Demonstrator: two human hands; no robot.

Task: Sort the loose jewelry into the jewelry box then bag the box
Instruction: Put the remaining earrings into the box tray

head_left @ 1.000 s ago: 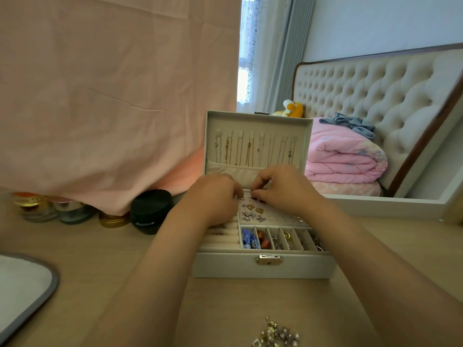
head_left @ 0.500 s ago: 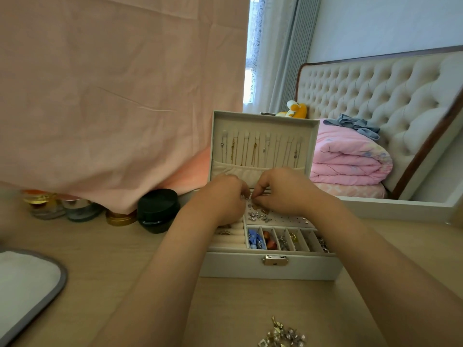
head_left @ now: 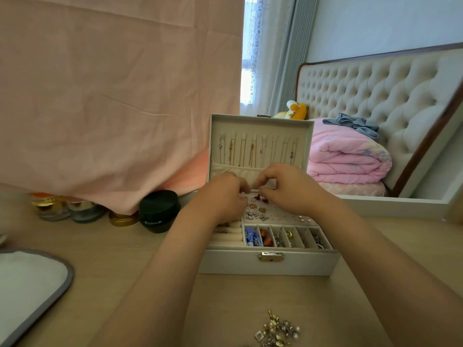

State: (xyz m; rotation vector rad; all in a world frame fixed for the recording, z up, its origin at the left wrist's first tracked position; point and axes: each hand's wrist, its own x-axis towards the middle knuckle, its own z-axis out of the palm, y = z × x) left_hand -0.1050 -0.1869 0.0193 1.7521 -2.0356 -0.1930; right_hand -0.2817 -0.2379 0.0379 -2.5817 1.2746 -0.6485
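An open white jewelry box (head_left: 270,265) stands on the wooden table, its lid upright with several necklaces (head_left: 250,151) hanging inside. Both hands hover over the box's earring panel (head_left: 275,214). My left hand (head_left: 223,199) and my right hand (head_left: 285,189) have fingertips together, pinching a small dark red earring (head_left: 259,197) between them over the panel's back edge. The front compartments (head_left: 283,237) hold blue, red and metal pieces. A pile of loose jewelry (head_left: 275,333) lies on the table near the bottom edge.
A black jar (head_left: 159,211), a gold tin (head_left: 124,217) and glass bottles (head_left: 52,207) line up left of the box under a hanging pink cloth (head_left: 112,96). A grey-rimmed white mat (head_left: 27,289) lies at the left. A bed with a folded pink quilt (head_left: 348,156) is behind.
The view has shifted slightly, so the box sits a little further right. Both hands stay over the earring panel; the right thumb and forefinger have spread a little.
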